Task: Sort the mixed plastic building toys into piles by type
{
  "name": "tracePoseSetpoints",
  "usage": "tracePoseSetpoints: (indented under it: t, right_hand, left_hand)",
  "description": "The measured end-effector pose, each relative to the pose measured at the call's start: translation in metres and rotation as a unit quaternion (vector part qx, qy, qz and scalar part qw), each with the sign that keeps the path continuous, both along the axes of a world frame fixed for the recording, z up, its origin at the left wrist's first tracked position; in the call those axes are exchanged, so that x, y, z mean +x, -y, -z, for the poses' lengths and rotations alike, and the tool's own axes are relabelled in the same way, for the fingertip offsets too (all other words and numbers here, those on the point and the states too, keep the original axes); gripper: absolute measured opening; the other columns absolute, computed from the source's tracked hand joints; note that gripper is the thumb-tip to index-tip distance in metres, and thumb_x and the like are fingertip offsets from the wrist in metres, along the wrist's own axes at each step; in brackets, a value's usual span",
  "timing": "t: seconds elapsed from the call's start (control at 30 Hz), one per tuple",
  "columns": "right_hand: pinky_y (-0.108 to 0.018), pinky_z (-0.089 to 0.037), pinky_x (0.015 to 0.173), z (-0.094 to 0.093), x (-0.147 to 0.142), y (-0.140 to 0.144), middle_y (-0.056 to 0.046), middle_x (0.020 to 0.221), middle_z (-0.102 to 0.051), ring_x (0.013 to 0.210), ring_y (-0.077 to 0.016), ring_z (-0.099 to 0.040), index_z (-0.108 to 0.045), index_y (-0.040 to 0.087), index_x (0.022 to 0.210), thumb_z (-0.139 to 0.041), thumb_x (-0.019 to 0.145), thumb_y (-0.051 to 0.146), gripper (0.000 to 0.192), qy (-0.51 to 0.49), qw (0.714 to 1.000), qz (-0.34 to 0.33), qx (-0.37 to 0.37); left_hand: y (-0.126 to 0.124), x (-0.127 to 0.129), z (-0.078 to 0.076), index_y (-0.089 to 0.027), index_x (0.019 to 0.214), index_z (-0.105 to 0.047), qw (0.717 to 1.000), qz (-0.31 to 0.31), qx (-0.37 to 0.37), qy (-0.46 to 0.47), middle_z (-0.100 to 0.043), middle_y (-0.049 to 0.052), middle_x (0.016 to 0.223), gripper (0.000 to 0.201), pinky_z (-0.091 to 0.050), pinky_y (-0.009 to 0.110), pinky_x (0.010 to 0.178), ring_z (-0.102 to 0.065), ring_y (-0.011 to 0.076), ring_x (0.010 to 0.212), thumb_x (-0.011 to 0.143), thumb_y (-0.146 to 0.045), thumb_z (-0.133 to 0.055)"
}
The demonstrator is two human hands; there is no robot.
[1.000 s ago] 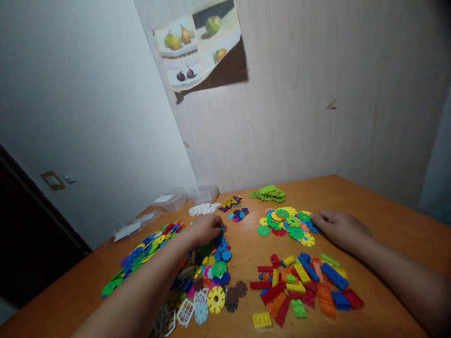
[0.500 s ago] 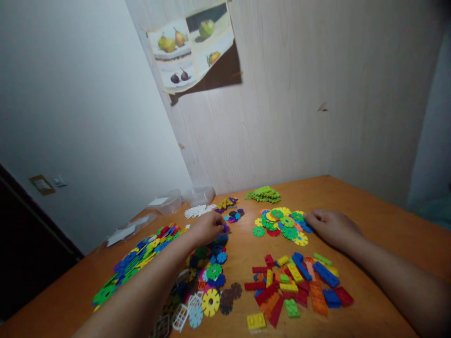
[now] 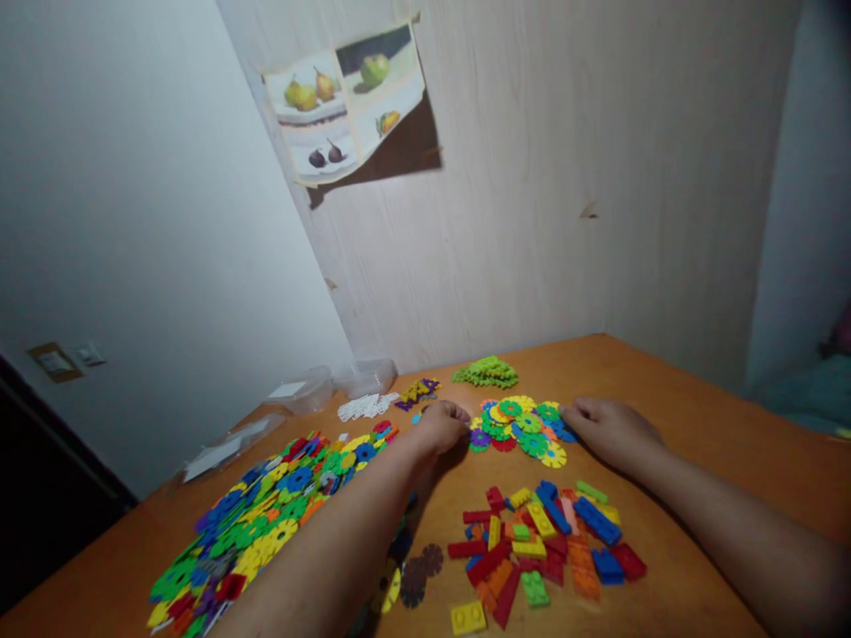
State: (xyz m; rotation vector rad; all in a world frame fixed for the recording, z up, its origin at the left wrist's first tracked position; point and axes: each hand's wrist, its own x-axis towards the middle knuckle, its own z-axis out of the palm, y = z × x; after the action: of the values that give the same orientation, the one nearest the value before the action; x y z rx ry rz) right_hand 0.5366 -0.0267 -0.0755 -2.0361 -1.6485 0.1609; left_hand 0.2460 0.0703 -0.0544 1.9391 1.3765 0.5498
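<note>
Plastic gear discs (image 3: 522,427) lie heaped between our hands so both reach them: our left hand (image 3: 444,425) curls at the near edge, perhaps pinching one, our right hand (image 3: 608,428) rests loosely closed alongside.

Two hands, left (image 3: 442,425) and right (image 3: 608,430), two clear tubs (image 3: 302,392), one fruit poster (image 3: 346,102).
</note>
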Motion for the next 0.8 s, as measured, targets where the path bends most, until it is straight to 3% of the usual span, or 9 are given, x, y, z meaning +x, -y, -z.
tracePoseSetpoints:
  t: [0.1,0.2,0.33,0.5,0.63,0.8]
  right_hand:
    - [-0.029,-0.028,0.058,-0.001,0.000,0.000,-0.004,0.076,-0.068,0.072,-0.0190,-0.059,-0.061,0.023,0.072,-0.039,0.095,0.058,0.047,-0.002,1.000,-0.002,-0.007]
    - [-0.029,-0.028,0.058,-0.001,0.000,0.000,-0.004,0.076,-0.068,0.072,-0.0192,-0.060,-0.061,0.023,0.073,-0.038,0.095,0.059,0.048,-0.001,1.000,0.001,-0.010]
    - [-0.030,-0.027,0.057,0.000,0.000,0.000,-0.004,0.073,-0.067,0.069,-0.0191,-0.059,-0.062,0.023,0.072,-0.039,0.095,0.060,0.049,-0.001,1.000,0.000,-0.012]
    - [-0.030,-0.028,0.057,0.003,0.002,-0.002,-0.004,0.072,-0.067,0.069,-0.0195,-0.060,-0.062,0.023,0.071,-0.041,0.095,0.059,0.048,-0.009,1.000,-0.008,-0.008]
    - [-0.029,-0.028,0.057,0.004,0.002,-0.003,-0.003,0.071,-0.067,0.068,-0.0195,-0.060,-0.062,0.023,0.070,-0.043,0.094,0.058,0.047,-0.020,1.000,-0.013,-0.002]
    - [-0.029,-0.029,0.058,0.003,0.001,-0.002,-0.004,0.074,-0.068,0.070,-0.0199,-0.060,-0.062,0.023,0.072,-0.041,0.096,0.058,0.048,-0.017,1.000,-0.012,-0.002]
  left_hand:
    - [0.000,-0.011,-0.013,-0.015,0.080,-0.063,1.000,0.005,0.027,-0.009,-0.058,-0.001,0.069,0.010,-0.037,0.023,0.059,-0.051,0.0111,0.061,0.071,-0.011,-0.060]
    - [0.003,-0.036,-0.034,-0.016,0.074,-0.062,0.998,0.016,0.050,-0.035,-0.054,-0.004,0.066,0.007,-0.034,0.023,0.060,-0.047,0.0113,0.064,0.068,-0.012,-0.064]
    - [0.014,-0.073,-0.055,-0.017,0.072,-0.068,0.982,0.050,0.076,-0.163,-0.058,-0.003,0.065,0.006,-0.033,0.025,0.061,-0.049,0.0137,0.066,0.070,-0.022,-0.069]
    - [0.028,-0.090,-0.050,-0.021,0.080,-0.074,0.954,0.067,0.087,-0.278,-0.070,0.000,0.077,0.018,-0.038,0.025,0.062,-0.060,0.0175,0.072,0.063,-0.027,-0.075]
    - [0.034,-0.086,-0.045,-0.022,0.078,-0.076,0.942,0.052,0.108,-0.314,-0.073,0.003,0.079,0.012,-0.038,0.025,0.061,-0.062,0.0189,0.071,0.068,-0.023,-0.070]
    - [0.037,-0.074,-0.053,-0.018,0.069,-0.071,0.928,0.067,0.138,-0.339,-0.069,0.007,0.072,0.017,-0.037,0.028,0.062,-0.059,0.0186,0.066,0.078,-0.017,-0.056]
